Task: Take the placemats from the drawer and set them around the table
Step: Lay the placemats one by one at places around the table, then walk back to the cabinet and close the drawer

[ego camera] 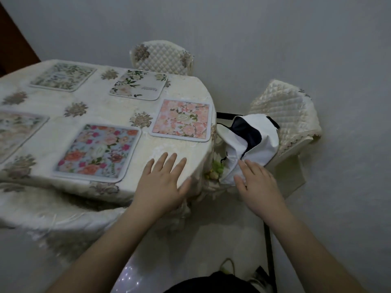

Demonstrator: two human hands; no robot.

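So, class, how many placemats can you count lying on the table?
5: blue floral placemat nearest the hands, pink placemat at the right edge, white placemat beyond it, green placemat far left, one cropped placemat left. More may lie off-frame.

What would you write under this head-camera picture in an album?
Five floral placemats lie on the covered table; the open left hand is over its edge, the open right hand near a white bag.

a white and black bag (251, 142) lies on a quilted chair (292, 115); another chair (163, 57) behind.
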